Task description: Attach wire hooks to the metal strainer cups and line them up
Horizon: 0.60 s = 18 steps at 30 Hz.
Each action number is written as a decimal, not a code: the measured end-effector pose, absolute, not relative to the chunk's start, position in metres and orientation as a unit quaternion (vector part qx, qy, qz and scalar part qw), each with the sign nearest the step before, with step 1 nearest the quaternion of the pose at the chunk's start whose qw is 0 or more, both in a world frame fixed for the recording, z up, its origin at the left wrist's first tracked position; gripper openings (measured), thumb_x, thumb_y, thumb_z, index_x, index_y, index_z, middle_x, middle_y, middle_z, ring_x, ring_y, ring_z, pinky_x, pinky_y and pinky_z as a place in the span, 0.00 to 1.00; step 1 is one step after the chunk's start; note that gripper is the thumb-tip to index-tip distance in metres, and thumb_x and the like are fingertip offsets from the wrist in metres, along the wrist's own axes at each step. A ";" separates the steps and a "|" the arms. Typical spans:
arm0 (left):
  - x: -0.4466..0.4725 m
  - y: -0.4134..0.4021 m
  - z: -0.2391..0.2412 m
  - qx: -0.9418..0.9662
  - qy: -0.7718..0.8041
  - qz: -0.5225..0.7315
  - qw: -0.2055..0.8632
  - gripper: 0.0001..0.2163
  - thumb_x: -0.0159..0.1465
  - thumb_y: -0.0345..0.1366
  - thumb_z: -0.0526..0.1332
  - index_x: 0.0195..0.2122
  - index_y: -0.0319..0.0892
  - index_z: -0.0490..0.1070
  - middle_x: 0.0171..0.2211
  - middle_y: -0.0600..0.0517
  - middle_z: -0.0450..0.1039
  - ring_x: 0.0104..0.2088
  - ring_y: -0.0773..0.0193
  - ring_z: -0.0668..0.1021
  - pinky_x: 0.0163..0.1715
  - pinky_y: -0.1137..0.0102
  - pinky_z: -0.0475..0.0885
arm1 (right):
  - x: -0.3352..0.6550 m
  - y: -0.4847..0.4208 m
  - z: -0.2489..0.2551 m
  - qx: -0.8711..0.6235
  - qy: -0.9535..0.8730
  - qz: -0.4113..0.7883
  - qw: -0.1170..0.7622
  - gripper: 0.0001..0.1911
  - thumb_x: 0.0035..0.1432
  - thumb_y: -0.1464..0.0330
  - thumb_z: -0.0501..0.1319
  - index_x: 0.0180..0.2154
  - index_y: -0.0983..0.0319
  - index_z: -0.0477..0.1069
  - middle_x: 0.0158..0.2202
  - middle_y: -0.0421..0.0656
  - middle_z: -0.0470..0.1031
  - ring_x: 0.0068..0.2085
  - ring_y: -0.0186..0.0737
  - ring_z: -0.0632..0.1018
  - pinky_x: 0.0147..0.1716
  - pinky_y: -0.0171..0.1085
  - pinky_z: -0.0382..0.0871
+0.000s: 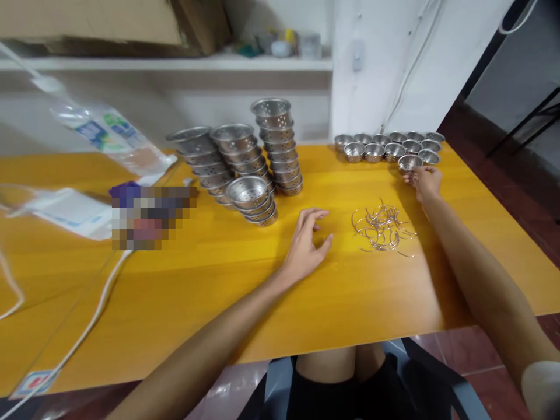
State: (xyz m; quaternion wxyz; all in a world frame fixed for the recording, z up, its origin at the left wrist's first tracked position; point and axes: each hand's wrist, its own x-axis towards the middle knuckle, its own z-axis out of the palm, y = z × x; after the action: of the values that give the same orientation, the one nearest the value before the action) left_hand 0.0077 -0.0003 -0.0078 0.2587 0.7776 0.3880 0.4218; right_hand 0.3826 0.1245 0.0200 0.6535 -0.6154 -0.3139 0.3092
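Note:
At the far right of the table, my right hand [425, 182] has its fingers closed on a small perforated metal cup [410, 164]. That cup sits at the front of a group of similar metal cups [375, 153] set in rows. My left hand [306, 245] is over the middle of the table, thumb and fingers apart, holding nothing. Between my hands lies a loose pile of thin curved metal wires [385, 224]. Left of them stand tall stacks of nested perforated cups [280, 146], with a shorter stack [251, 198] in front.
A clear plastic bottle [118, 134] hangs tilted at the left. White cables [105, 291] run over the yellow table [175, 315] beside a white packet [70, 213] and a pixelated patch. Behind is a white shelf [196, 63] carrying a cardboard box [91, 23].

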 end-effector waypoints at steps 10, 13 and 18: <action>0.008 0.001 -0.011 0.771 0.407 0.410 0.268 0.19 0.67 0.29 0.64 0.58 0.47 0.68 0.58 0.44 0.68 0.56 0.55 0.77 0.53 0.57 0.81 | 0.395 0.144 0.002 -0.644 -0.224 0.299 0.668 0.17 0.65 0.75 0.64 0.35 0.55 0.55 0.22 0.36 0.73 0.23 0.34 0.76 0.17 0.27 0.61; 0.008 -0.002 -0.008 0.777 0.406 0.396 0.272 0.19 0.67 0.28 0.64 0.58 0.47 0.68 0.58 0.44 0.67 0.57 0.55 0.76 0.54 0.57 0.80 | 0.398 0.147 0.000 -0.646 -0.234 0.296 0.663 0.16 0.67 0.73 0.64 0.35 0.55 0.56 0.21 0.36 0.73 0.23 0.33 0.75 0.17 0.27 0.59; 0.008 -0.004 -0.003 0.786 0.407 0.379 0.268 0.18 0.68 0.28 0.62 0.58 0.46 0.67 0.59 0.45 0.67 0.56 0.56 0.77 0.54 0.58 0.80 | 0.399 0.150 -0.002 -0.654 -0.254 0.288 0.652 0.16 0.69 0.70 0.63 0.35 0.54 0.56 0.22 0.36 0.74 0.23 0.33 0.76 0.19 0.29 0.61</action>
State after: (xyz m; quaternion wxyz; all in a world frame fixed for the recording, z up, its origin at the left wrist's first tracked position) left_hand 0.0081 -0.0045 -0.0033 0.2682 0.7863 0.4074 0.3794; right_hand 0.3987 0.1495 -0.0023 0.6523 -0.6536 -0.2540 0.2879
